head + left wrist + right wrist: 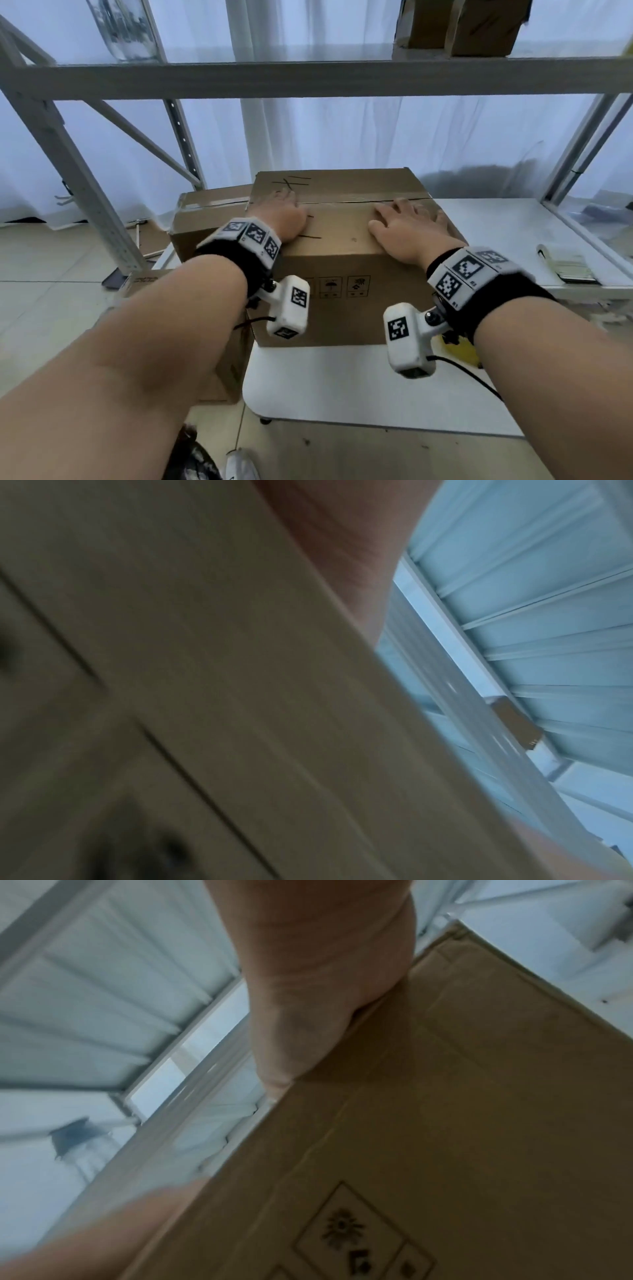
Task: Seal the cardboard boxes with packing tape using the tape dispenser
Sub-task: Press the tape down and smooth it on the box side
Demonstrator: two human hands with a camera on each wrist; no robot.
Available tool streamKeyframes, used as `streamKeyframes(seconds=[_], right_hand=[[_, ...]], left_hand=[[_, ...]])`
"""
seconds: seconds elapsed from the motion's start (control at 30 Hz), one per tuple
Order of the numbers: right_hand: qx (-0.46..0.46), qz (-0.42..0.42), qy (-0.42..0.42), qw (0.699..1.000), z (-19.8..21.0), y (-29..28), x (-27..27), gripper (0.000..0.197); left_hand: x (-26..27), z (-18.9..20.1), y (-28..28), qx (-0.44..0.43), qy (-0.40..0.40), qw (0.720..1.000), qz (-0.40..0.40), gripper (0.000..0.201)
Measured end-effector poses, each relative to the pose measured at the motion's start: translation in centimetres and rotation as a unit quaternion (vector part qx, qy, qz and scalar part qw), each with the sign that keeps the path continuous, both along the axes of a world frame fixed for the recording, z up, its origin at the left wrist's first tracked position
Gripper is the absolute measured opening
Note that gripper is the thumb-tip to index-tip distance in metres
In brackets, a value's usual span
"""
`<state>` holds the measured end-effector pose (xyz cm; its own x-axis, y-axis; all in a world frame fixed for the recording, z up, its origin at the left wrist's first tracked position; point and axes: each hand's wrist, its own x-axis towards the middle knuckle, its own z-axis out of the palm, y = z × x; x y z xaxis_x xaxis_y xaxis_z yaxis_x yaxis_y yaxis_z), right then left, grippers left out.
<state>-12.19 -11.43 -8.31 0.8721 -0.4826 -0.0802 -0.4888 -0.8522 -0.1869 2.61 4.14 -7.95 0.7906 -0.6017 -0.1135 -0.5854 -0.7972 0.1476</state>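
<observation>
box [342, 236] upright on counter [496, 233], top seam running left-right | left hand [286, 216] flat, fingers straight (on seam) | right hand [407, 226] flat, splayed on top

Both bare forearms reach straight out, each wrist wrapped in a black band with checkered marker blocks and a small white camera hanging underneath. Left hand [282, 214] lies palm down, fingers [286, 195] flat. Right hand [407, 228] also rests palm down, fingers spread and relaxed.
</observation>
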Motion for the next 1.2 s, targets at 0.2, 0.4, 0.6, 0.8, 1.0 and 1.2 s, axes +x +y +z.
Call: streamKeyframes(seconds=[0.2, 0.4, 0.6, 0.8, 1.0, 1.2], right_hand=[[-0.125, 0.001, -0.192, 0.973, -1.5, -0.4, -0.1, 0.049], [-0.112, -0.053, -0.056, 0.991, 0.6, 4.6, 2.0, 0.08], [-0.012, 0.029, 0.049, 0.998, 0.6, 7.4, 1.7, 0.099], [-0.088, 0.166, -0.006, 0.982, 0.0, 13.3, 3.1, 0.099], [-0.054, 0.291, -0.026, 0.955, 1.9, 12.6, 3.1, 0.047], [0.043, 0.29, -0.045, 0.955, 1.7, 6.6, -0.4, 0.065]], left_hand=[[-0.1, -0.2, 4.6, -0.102, 0.071, 0.99, 0.067, 0.066], [-0.7, -1.6, 5.2, -0.305, 0.107, 0.938, 0.128, 0.047], [-2.4, -1.4, 6.2, -0.453, 0.231, 0.846, 0.159, 0.027], [-3.4, 0.2, 7.9, -0.396, 0.175, 0.893, 0.12, 0.031], [-3.7, 0.7, 9.9, -0.271, 0.072, 0.959, 0.051, 0.044], [-3.6, -0.5, 8.2, -0.025, -0.057, 0.996, -0.058, 0.077]])
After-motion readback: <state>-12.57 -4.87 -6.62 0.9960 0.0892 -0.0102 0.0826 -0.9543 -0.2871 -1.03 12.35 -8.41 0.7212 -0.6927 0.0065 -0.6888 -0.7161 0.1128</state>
